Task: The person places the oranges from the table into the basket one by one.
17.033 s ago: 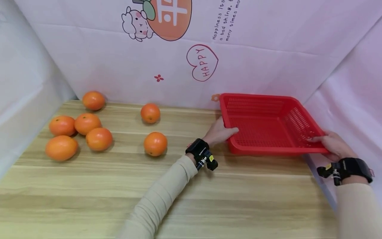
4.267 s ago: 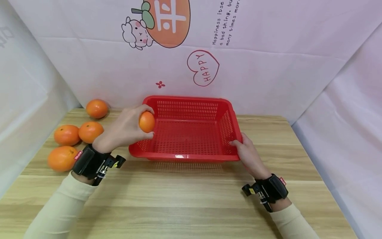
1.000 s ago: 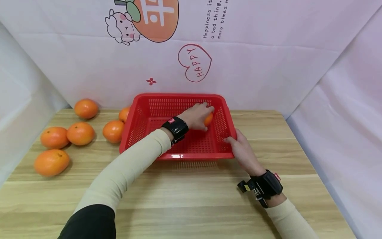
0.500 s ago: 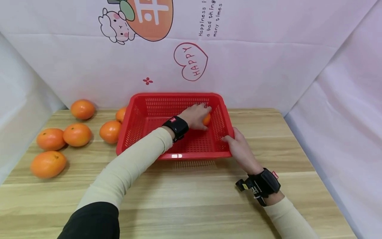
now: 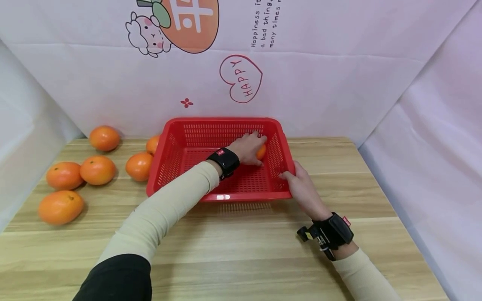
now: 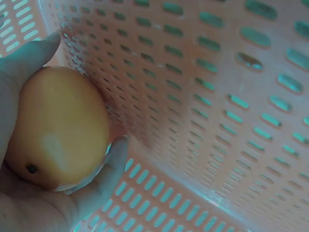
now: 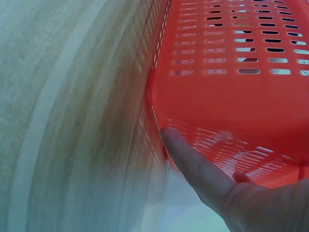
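Note:
My left hand [image 5: 246,148] is down inside the red plastic basket [image 5: 246,195], at its right end. Its thumb and fingers curl round an orange [image 6: 63,125], which sits close to the perforated side wall in the left wrist view. From the head, the hand covers most of this orange [image 5: 261,151]. My right hand [image 5: 306,190] grips the basket's right rim near the front corner, thumb over the inside. The right wrist view shows one finger [image 7: 193,164] lying along the outside of the red wall.
Several oranges lie on the wooden table [image 5: 241,251] left of the basket, one [image 5: 139,166] close beside it and another [image 5: 152,144] partly behind its rim. The farthest orange [image 5: 104,138] lies near the white cloth backdrop [image 5: 320,83]. Cloth also lines both sides.
Since the oldest frame the basket has moved from the right to the middle. The left hand has carried an orange from the basket's left edge to its right end. The last half second shows little movement.

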Tool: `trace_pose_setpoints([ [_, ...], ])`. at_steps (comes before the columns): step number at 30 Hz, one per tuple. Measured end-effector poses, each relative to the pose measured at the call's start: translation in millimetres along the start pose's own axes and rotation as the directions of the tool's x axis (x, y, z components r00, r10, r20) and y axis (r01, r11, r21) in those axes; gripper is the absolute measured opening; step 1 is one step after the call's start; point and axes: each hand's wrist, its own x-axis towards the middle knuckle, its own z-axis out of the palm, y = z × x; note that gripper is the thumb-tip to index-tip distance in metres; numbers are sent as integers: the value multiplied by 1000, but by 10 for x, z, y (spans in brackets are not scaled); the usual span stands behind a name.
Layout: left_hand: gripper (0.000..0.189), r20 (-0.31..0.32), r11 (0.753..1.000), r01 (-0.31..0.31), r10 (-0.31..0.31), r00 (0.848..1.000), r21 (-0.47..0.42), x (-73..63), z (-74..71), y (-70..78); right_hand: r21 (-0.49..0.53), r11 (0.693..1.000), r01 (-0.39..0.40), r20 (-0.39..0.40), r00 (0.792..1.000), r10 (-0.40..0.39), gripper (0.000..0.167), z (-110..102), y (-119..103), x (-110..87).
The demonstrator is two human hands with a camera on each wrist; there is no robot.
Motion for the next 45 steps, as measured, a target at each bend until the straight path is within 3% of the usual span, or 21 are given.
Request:
trace_pose_setpoints([
  [31,94,-9,997,21,-20,1000,73,-117,-135,92,-17,1000,-13,16,1000,13,54,38,16,-7],
  [45,91,-61,1000,16,-15,998,26,-183,-387,63,-11,1000,0,4,1000,0,54,14,-22,-28],
])
